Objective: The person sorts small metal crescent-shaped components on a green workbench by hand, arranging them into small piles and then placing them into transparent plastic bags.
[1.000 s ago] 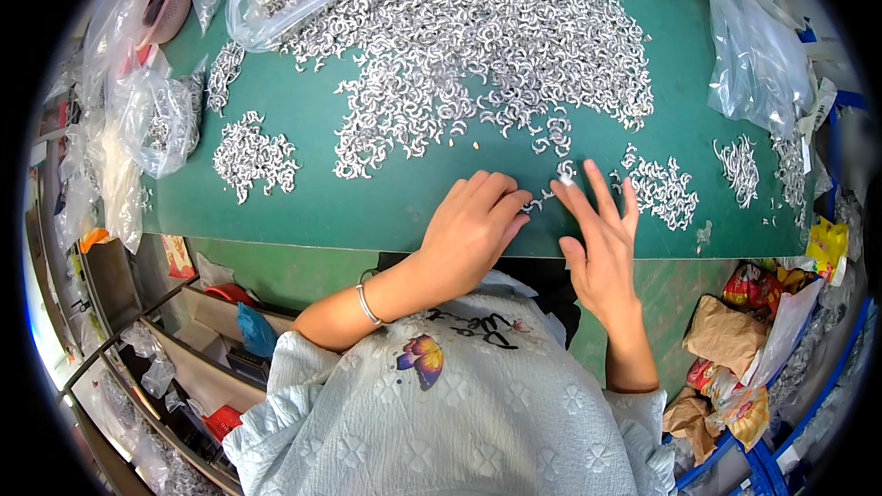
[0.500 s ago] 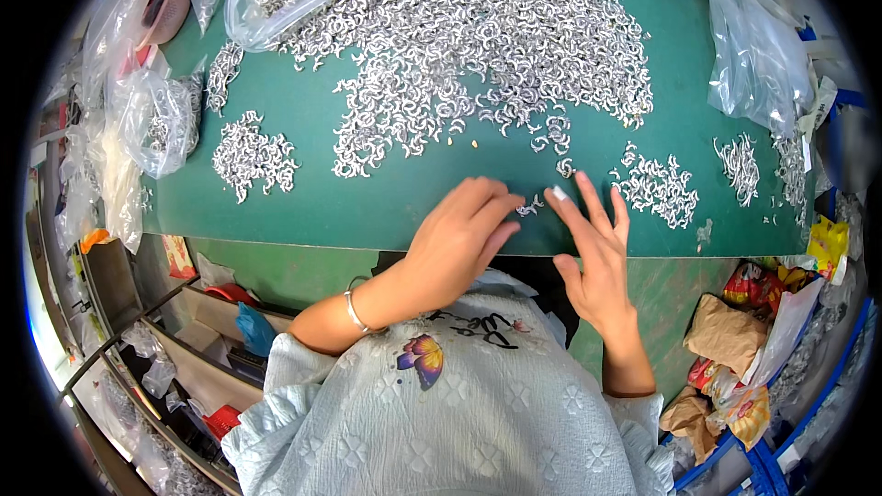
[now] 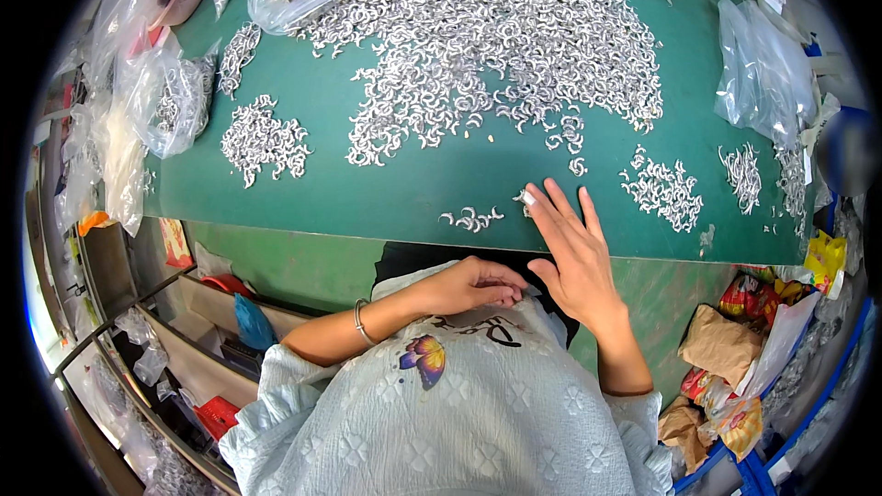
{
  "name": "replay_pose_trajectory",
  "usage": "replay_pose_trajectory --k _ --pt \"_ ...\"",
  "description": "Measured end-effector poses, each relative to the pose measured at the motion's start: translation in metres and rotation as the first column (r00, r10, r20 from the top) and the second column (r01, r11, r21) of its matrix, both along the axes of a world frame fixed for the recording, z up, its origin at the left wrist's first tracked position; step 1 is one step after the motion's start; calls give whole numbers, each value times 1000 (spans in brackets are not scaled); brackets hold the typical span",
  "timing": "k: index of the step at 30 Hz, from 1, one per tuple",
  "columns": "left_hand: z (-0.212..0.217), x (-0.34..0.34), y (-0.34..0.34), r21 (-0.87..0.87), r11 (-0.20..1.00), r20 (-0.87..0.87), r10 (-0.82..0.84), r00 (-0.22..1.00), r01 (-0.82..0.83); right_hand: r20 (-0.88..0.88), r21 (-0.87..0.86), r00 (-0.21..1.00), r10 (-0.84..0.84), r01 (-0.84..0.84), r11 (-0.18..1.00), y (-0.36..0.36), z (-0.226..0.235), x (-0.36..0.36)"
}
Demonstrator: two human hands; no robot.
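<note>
green bench mat (image 3: 386, 193) fills the upper view; clear plastic bags (image 3: 763, 73) crowd its left and right edges, some holding more of the same parts. a big loose heap of small curved silver metal pieces (image 3: 478, 46) covers the far middle, likely the unsorted stock. smaller separated clusters sit apart from it: one at left (image 3: 262, 138), one at right (image 3: 661, 188), a thin one further right (image 3: 740, 165). a short row of pieces (image 3: 470, 218) lies near the mat's front edge, just beside your right hand.

your right hand (image 3: 570, 248) lies flat on the front edge, fingers spread and extended, fingertips touching a piece or two (image 3: 525, 197) at the row's right end, a posture suited to sliding parts across the mat rather than lifting them.

your left hand (image 3: 478, 283) is off the mat, down at your lap below the table edge, fingers curled together. cannot tell whether it pinches anything; the fingertips are hidden against your shirt.
</note>
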State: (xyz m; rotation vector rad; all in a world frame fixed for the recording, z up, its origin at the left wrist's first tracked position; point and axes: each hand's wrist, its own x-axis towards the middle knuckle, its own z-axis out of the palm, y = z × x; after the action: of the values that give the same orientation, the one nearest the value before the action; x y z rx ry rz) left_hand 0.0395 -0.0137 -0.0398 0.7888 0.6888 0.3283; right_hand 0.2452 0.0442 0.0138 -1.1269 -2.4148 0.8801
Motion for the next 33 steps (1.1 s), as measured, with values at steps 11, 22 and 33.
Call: replay_pose_trajectory --k 11,22,33 --pt "-18 17 13 -646 732 256 475 842 -217 97 68 994 45 -52 996 -14 -3 -11" --pt "-25 19 15 -631 756 228 397 889 -176 142 158 988 -52 30 987 -23 -16 -8" --pt "-16 17 19 -607 783 239 339 910 -132 332 274 879 -341 256 927 -1 -9 45"
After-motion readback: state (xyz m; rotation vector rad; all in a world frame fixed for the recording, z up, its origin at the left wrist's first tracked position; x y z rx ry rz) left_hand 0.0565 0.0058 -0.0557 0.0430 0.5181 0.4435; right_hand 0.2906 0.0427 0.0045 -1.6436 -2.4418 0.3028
